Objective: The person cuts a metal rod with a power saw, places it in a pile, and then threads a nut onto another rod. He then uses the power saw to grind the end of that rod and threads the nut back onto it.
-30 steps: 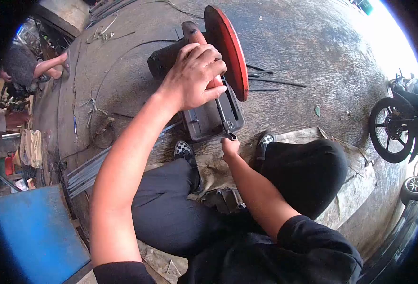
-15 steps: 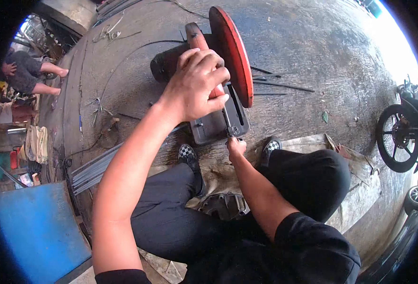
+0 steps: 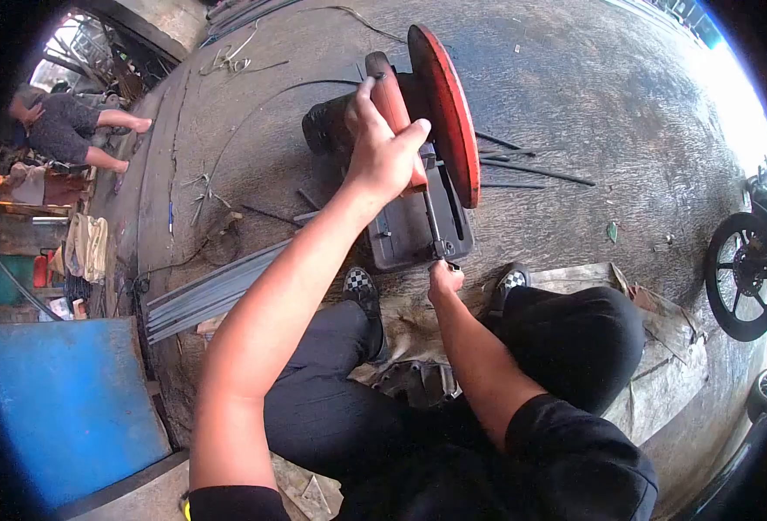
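A cut-off saw with a red disc guard (image 3: pixel 446 104) stands on the ground before me, its black base (image 3: pixel 398 247) towards my feet. My left hand (image 3: pixel 383 161) is at the saw's orange-red handle (image 3: pixel 390 102), its thumb and a forefinger apart on either side. The other fingers are hidden by the hand, but appear to be wrapped round the handle. At the near end of the base, my right hand (image 3: pixel 445 281) is closed round the end of the vise's crank, below a metal screw rod (image 3: pixel 432 219). Most of the crank is hidden in the fist.
Grey metal bars (image 3: pixel 214 295) lie left of the saw, dark rods (image 3: pixel 535 171) beyond it. A blue panel (image 3: pixel 71 399) is at lower left. Another person (image 3: pixel 71 126) sits at far left. A motorcycle wheel (image 3: pixel 735 276) stands at right. Cloth sheeting (image 3: pixel 661 382) lies under my legs.
The view has shifted, so the scene sits lower and further right. My left hand has slid nearer along the handle, its forefinger and thumb spreading. My right hand stays at the crank.
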Tool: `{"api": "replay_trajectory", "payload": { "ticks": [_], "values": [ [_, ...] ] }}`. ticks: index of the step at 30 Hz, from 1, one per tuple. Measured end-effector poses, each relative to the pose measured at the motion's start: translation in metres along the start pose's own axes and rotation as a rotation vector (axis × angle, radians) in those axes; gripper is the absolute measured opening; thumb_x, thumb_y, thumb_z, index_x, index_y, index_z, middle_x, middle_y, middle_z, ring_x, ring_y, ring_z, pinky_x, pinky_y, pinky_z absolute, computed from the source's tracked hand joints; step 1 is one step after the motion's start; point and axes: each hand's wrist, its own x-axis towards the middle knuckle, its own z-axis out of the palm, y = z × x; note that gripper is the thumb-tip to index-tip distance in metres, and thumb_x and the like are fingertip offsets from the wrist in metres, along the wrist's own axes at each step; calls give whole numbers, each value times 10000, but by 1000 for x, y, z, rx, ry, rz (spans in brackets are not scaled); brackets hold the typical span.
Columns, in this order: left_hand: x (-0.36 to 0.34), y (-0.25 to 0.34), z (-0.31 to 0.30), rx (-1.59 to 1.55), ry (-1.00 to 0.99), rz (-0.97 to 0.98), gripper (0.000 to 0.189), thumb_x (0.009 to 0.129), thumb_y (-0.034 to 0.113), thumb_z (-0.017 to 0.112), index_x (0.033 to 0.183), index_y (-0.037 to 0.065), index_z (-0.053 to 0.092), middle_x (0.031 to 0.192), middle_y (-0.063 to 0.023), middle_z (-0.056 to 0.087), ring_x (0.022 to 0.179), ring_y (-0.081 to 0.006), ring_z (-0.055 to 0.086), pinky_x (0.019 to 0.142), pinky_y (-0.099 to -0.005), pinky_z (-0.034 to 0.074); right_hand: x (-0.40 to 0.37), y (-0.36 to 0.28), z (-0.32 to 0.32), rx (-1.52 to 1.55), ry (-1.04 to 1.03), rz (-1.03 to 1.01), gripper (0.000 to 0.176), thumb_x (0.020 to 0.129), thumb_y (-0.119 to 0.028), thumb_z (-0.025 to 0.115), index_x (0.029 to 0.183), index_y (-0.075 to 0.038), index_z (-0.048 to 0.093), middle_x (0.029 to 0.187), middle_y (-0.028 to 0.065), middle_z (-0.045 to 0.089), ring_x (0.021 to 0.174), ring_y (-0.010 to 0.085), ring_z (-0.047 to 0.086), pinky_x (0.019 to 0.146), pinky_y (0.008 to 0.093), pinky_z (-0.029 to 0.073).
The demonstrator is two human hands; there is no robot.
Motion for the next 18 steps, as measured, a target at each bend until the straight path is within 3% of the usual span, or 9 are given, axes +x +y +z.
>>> {"api": "replay_trajectory", "payload": {
  "ticks": [1,4,7,8,12,15,16,17,18],
  "values": [
    [0,13,-1,-1,6,0,847,815,78,613,1451,64,54,1119,-191,503,968,-249,556,818,-373,479,-2,-3,-1,45,0,12,270,722,-209,653,811,45,662,770,107,666,704,194,608,694,338,479],
    [-5,48,-2,-413,-24,-435,971,789,41,581,1451,46,-129,1035,-192,518,846,-255,575,637,-327,517,-12,-9,-9,61,-30,48,232,715,-163,638,810,49,652,797,113,667,728,196,609,698,328,476],
    [-1,45,1,-366,1,-440,976,770,46,571,1447,25,-132,1001,-184,529,829,-236,577,619,-318,520,-7,-12,-8,51,-58,96,234,719,-170,634,828,36,649,834,114,669,760,200,614,711,325,474],
    [-1,51,2,-329,53,-435,833,751,49,569,1423,-33,83,955,-164,539,768,-205,583,600,-322,515,-7,-10,-5,61,-10,96,207,707,-149,635,818,27,640,791,99,658,716,202,614,684,333,482],
    [18,21,14,-168,165,-343,429,735,39,570,1104,-49,370,848,-121,553,642,-166,579,528,-316,491,-17,-29,-15,87,-73,162,159,705,-85,600,835,2,628,765,86,645,682,203,613,652,353,486],
    [30,19,14,-94,199,-326,433,722,44,575,1101,-64,397,806,-132,560,619,-170,580,503,-316,485,-2,-18,-16,35,-143,42,202,722,-46,585,913,3,629,823,96,653,739,223,623,701,359,486],
    [35,27,10,-26,199,-357,404,700,55,592,1040,-91,431,761,-144,567,587,-188,581,488,-322,482,-1,-22,-20,86,29,-79,255,744,-32,575,994,7,606,913,117,647,821,238,621,767,355,478],
    [39,36,2,-146,106,-488,602,671,100,591,1209,-89,398,1143,-269,565,1094,-356,569,944,-377,455,-2,-33,-26,136,201,-201,311,766,-17,565,1075,12,583,1003,139,640,903,253,620,833,351,471],
    [39,46,-1,-177,94,-516,615,662,96,602,1209,-94,394,1135,-260,568,1043,-346,595,906,-368,477,4,-55,-28,349,248,-277,344,798,0,533,1141,19,539,1102,160,599,996,263,587,894,354,445]
  ]
}}
